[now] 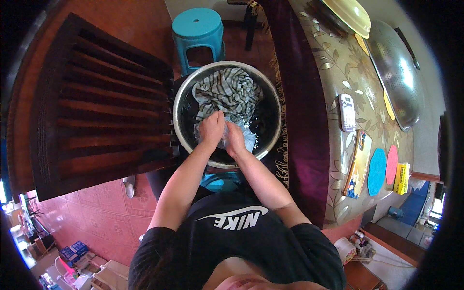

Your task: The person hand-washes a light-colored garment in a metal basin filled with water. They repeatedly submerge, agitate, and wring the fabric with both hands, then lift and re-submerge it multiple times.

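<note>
A round metal basin (277,119) stands in front of me with water and cloth in it. A bunched black, white and brownish plaid cloth (228,90) fills its far part. Nearer to me lies a wet pale blue cloth (248,139). My left hand (212,127) and my right hand (233,137) are close together over the pale blue cloth, with fingers curled around parts of it. The fingertips of my left hand reach the lower edge of the plaid cloth. Some of the pale cloth is hidden under my hands.
A turquoise plastic stool (197,27) stands beyond the basin. A dark wooden slatted chair (116,105) is at left. On the table (335,145) at right lie a remote control (347,112), a phone (357,165), blue and pink mats, a metal colander (395,76) and a yellow bowl (348,14).
</note>
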`<state>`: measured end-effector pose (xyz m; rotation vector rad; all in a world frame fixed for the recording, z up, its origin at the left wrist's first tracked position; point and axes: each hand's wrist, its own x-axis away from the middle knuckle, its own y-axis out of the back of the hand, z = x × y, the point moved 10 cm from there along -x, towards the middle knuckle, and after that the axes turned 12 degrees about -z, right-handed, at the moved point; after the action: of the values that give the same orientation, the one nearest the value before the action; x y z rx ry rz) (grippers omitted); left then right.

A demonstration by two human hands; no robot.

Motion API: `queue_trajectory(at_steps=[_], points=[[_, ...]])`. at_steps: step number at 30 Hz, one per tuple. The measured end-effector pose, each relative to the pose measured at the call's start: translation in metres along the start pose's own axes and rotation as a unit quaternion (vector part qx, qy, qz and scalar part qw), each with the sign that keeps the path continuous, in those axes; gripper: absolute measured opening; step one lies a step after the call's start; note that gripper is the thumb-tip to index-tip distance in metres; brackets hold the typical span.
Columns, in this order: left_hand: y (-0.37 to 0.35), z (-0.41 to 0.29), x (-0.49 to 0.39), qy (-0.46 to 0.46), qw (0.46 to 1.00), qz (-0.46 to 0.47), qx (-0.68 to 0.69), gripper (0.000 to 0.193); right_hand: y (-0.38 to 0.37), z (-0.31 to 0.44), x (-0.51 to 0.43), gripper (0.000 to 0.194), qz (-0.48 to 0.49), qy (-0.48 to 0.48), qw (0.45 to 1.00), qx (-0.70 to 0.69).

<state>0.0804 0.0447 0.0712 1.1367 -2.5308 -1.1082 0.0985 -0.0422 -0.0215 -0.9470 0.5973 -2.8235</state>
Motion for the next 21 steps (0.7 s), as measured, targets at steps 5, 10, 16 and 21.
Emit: queue_trajectory(at_steps=[5, 10, 16, 21], points=[[0.000, -0.018, 0.004, -0.153, 0.988, 0.001, -0.003, 0.027, -0.018, 0.018, 0.003, 0.018, 0.104, -0.007, 0.992, -0.066], [-0.015, 0.020, -0.012, -0.142, 0.975, 0.016, -0.172, 0.029, -0.009, 0.040, -0.012, 0.024, 0.002, 0.201, 0.872, 0.446], [-0.060, 0.047, -0.005, -0.194, 0.914, 0.165, -0.315, 0.021, -0.005, 0.028, -0.018, 0.022, -0.047, 0.298, 0.605, 0.737], [-0.048, 0.028, -0.007, -0.217, 0.939, 0.119, -0.239, 0.022, 0.001, 0.035, -0.025, 0.023, -0.046, 0.352, 0.698, 0.622]])
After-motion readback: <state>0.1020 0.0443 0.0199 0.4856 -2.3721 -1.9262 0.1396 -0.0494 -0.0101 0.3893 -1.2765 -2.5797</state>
